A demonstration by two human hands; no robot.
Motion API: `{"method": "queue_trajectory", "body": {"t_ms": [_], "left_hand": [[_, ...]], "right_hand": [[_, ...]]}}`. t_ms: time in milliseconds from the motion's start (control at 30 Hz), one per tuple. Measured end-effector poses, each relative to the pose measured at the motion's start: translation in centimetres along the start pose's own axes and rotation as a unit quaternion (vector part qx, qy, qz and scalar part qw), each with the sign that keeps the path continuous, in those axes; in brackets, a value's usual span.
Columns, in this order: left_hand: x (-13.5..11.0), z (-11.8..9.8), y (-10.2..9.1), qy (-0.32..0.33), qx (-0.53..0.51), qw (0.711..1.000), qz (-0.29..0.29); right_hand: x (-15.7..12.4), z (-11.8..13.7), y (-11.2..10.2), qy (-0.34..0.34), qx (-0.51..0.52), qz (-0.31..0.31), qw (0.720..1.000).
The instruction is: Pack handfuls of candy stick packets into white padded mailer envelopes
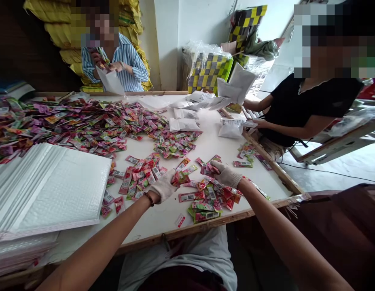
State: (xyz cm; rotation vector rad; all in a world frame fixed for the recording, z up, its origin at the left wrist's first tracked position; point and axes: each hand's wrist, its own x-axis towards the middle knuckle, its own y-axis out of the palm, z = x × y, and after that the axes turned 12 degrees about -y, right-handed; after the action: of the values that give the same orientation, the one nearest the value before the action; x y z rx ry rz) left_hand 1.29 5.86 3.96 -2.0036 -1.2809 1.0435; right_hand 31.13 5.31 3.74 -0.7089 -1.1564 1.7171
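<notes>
Both my hands wear pale cloth gloves and rest on a white table [205,149] strewn with small pink, red and green sachets [205,198]. My left hand [164,186] is closed in a pinch on a few sachets near the table's front middle. My right hand [225,173] is curled over other sachets just to the right, its fingertips pressing on them. A loose heap of the sachets lies between and below the two hands.
A stack of white padded mailers [50,190] fills the front left. A big heap of sachets [68,125] covers the far left. Filled white bags [184,119] lie at the centre back. One person in stripes [114,60] sits opposite, another in black [308,105] at the right.
</notes>
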Motion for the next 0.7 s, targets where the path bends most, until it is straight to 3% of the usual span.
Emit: {"method": "queue_trajectory", "body": {"t_ms": [133, 233, 300, 367, 433, 500, 633, 700], "left_hand": [[2.8, -3.4, 2.5, 0.063, 0.049, 0.996, 0.040], [4.0, -4.7, 4.0, 0.062, 0.105, 0.991, 0.060], [4.0, -4.5, 3.9, 0.053, 0.119, 0.990, 0.063], [3.4, -3.8, 3.2, 0.051, 0.158, 0.985, 0.045], [2.5, -2.9, 2.2, 0.069, 0.215, 0.974, 0.015], [1.5, -2.1, 1.5, 0.084, 0.255, 0.963, 0.005], [0.1, -0.7, 1.0, 0.020, 0.255, 0.966, 0.024], [0.0, -0.2, 0.9, -0.022, 0.227, 0.973, 0.018]], "right_hand": [[1.5, 2.2, 0.8, 0.006, -0.100, 0.135, 0.986], [2.0, 2.9, 1.4, 0.012, -0.125, 0.149, 0.981], [1.8, 2.5, 1.4, 0.015, -0.127, 0.141, 0.982], [1.5, 1.6, 1.2, 0.007, -0.095, 0.080, 0.992], [1.2, 0.6, 0.8, -0.003, -0.013, -0.028, 1.000], [1.3, -0.1, 0.2, 0.006, 0.090, -0.122, 0.988], [2.2, -0.2, -1.1, 0.085, 0.272, -0.199, 0.938], [2.7, -0.2, -1.5, 0.126, 0.286, -0.200, 0.929]]}}
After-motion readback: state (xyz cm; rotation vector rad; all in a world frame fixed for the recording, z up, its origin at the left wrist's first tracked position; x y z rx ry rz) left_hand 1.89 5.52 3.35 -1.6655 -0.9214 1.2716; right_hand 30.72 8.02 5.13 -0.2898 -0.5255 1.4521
